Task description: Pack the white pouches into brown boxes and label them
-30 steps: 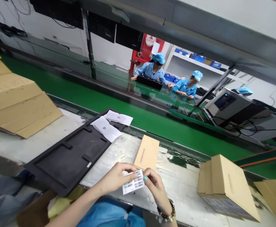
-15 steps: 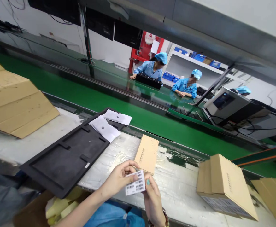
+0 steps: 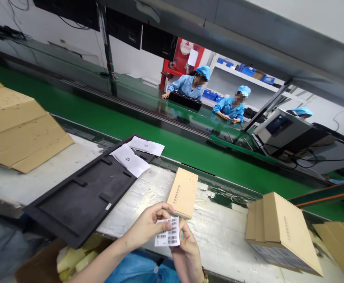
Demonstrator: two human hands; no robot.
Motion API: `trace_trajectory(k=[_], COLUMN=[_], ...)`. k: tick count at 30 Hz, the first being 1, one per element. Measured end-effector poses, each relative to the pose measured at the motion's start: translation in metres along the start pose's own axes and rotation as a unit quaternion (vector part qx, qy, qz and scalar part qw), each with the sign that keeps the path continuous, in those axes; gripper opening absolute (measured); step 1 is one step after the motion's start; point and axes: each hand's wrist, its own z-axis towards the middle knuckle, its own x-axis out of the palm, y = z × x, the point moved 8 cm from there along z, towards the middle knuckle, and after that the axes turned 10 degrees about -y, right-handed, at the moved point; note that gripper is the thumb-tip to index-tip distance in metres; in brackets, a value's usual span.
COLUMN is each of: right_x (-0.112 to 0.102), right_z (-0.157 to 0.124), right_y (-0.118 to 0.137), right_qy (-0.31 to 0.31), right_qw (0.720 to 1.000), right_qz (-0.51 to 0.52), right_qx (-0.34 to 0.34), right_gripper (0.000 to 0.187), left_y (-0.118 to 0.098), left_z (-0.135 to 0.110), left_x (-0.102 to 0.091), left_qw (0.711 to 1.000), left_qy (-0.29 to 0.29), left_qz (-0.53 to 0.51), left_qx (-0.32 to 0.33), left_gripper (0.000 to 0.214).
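Observation:
A small white sheet of barcode labels (image 3: 172, 236) is held up between both of my hands, above the near edge of the bench. My left hand (image 3: 157, 220) pinches its left side, thumb across the printed front. At the sheet's right edge, my right hand (image 3: 188, 243) is closed with thumb and fingers pressed together on it; part of those fingers is hidden behind the sheet. Just beyond my hands a flat brown cardboard box (image 3: 184, 192) with printed characters lies on the bench.
Left of my hands lies a black tray (image 3: 86, 196) with two white packets (image 3: 130, 159) on its far end. Stacked cartons stand at the right (image 3: 280, 232) and far left (image 3: 18, 125). Beyond runs a green conveyor belt (image 3: 172, 145); co-workers in blue (image 3: 189, 86) sit across it.
The label sheet has turned slightly and dropped a little, with both hands still on it. My right hand has shifted slightly down. Across the belt, one co-worker's hands have moved.

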Motion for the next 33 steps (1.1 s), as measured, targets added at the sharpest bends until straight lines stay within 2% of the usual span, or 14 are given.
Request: trace_trajectory(k=[5,8,10,14,19,24,27,33], right_x=[-0.002,0.001,0.003,0.007,0.01,0.011,0.015,0.024], right_z=[-0.003,-0.004,-0.005,-0.009,-0.012,-0.016,-0.02,-0.026], right_y=[-0.01,-0.006,0.001,0.014,0.014,0.018,0.031,0.055], right_qy=[-0.036,-0.03,-0.023,-0.004,0.038,0.05,0.051,0.038], right_qw=[0.996,0.997,0.999,0.997,0.991,0.979,0.955,0.871], right_qz=[0.069,0.066,0.036,-0.052,-0.119,-0.187,-0.271,-0.449], right_qx=[0.042,0.035,0.006,-0.061,-0.057,-0.063,-0.107,-0.194], right_gripper=[0.033,0.031,0.029,0.026,0.024,0.026,0.027,0.019], left_y=[-0.001,-0.006,-0.009,-0.01,-0.007,-0.008,-0.009,-0.009], left_z=[-0.003,-0.007,-0.011,-0.014,-0.013,-0.012,-0.012,-0.012], left_x=[-0.001,0.001,0.003,0.003,0.005,0.003,0.002,-0.002], left_qw=[1.0,1.0,0.999,0.999,0.998,0.996,0.996,0.994], left_qy=[0.003,0.021,0.03,0.012,0.039,0.059,0.061,0.065], left_qz=[0.005,0.012,0.016,0.033,0.005,0.017,0.026,0.058], left_qx=[0.004,0.001,0.0,-0.015,-0.049,-0.064,-0.059,-0.067], left_gripper=[0.045,0.043,0.048,0.066,0.071,0.073,0.075,0.075])
